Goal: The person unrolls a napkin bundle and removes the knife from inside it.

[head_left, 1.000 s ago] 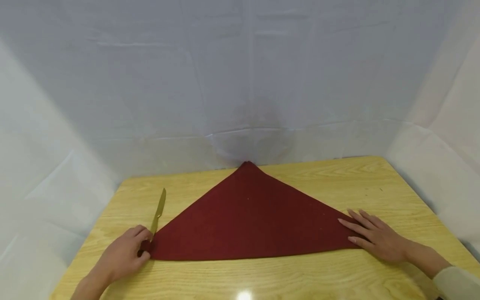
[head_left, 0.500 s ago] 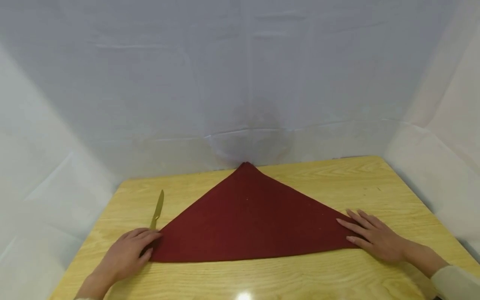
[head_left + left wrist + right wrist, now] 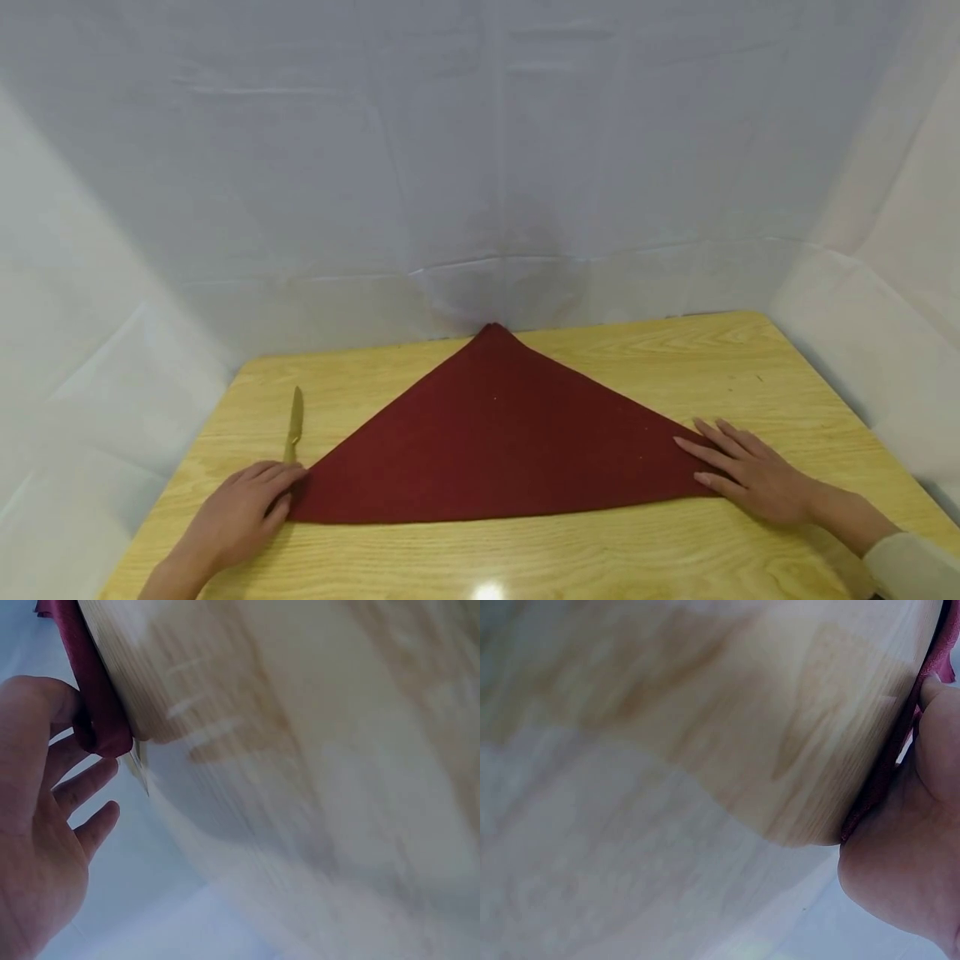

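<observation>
A dark red cloth napkin (image 3: 487, 442), folded into a triangle, lies flat with its point toward the far edge. At its left corner, my left hand (image 3: 232, 517) pinches the fabric; the left wrist view shows that rolled end between thumb and fingers, the other fingers spread loosely. Just beyond that hand lies a gold-coloured knife (image 3: 296, 421), blade pointing away and handle end hidden by the fingers. My right hand (image 3: 765, 483) rests palm down on the right corner, fingers extended over the cloth. It covers that corner's tip.
The light wooden table (image 3: 525, 558) carries everything. White sheeting (image 3: 480, 167) stands behind the table and along both sides, with the napkin's point reaching the back sheet. A few small dark specks lie at the back right of the tabletop.
My left hand reached further over the napkin corner, then drew back left. The knife has shifted left and turned more upright in view. The napkin's left end moved slightly left; my right hand stayed.
</observation>
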A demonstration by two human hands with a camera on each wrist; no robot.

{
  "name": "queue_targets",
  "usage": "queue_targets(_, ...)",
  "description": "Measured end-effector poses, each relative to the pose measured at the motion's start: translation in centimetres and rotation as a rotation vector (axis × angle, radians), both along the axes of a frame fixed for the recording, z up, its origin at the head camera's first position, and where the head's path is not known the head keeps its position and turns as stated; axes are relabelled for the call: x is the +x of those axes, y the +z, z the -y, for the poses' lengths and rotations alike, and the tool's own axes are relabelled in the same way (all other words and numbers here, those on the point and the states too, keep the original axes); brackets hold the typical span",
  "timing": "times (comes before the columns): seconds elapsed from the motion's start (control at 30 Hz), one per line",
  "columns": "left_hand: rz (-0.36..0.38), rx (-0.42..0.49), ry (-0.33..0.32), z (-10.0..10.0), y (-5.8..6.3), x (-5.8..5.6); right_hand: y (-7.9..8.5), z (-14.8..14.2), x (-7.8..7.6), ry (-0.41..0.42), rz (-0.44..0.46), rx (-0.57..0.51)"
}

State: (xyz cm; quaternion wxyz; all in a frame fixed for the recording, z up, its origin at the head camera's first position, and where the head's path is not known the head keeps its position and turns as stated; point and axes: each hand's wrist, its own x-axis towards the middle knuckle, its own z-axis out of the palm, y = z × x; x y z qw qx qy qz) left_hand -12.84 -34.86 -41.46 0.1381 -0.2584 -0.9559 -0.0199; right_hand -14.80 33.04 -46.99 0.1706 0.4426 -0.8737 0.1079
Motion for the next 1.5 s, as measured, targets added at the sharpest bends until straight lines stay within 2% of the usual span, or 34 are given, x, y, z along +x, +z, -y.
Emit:
queue_targets(0.1, 0.030, 0.002, 0.017, 0.2, 0.1, 0.0, -0.1, 0.2, -0.7, 0.172, -0.132, -0.034)
queue_targets(0.23, 0.071, -0.005, 0.036, 0.6, 0.2, 0.0, -0.1, 0.5, -1.6, 0.351, -0.297, -0.069)
queue_targets(0.4, 0.080, -0.003, 0.035, 1.1, 0.3, 0.0, -0.1, 0.8, -1.8, 0.404, -0.332, -0.105)
queue_targets(0.67, 0.060, 0.012, 0.039, 1.8, 0.2, 0.2, -0.1, 0.9, -1.8, 0.417, -0.339, -0.118)
queue_targets(0.9, 0.029, 0.010, 0.027, 1.8, 0.2, 0.4, 0.0, 0.7, -1.7, 0.379, -0.331, -0.079)
queue_targets(1.3, -0.016, 0.043, 0.014, 2.8, 0.3, 1.0, 0.0, 0.8, -1.8, 0.395, -0.327, -0.088)
queue_targets(1.5, -0.060, 0.050, 0.008, 3.3, 0.3, 1.3, -0.1, 0.4, -1.6, 0.346, -0.290, -0.053)
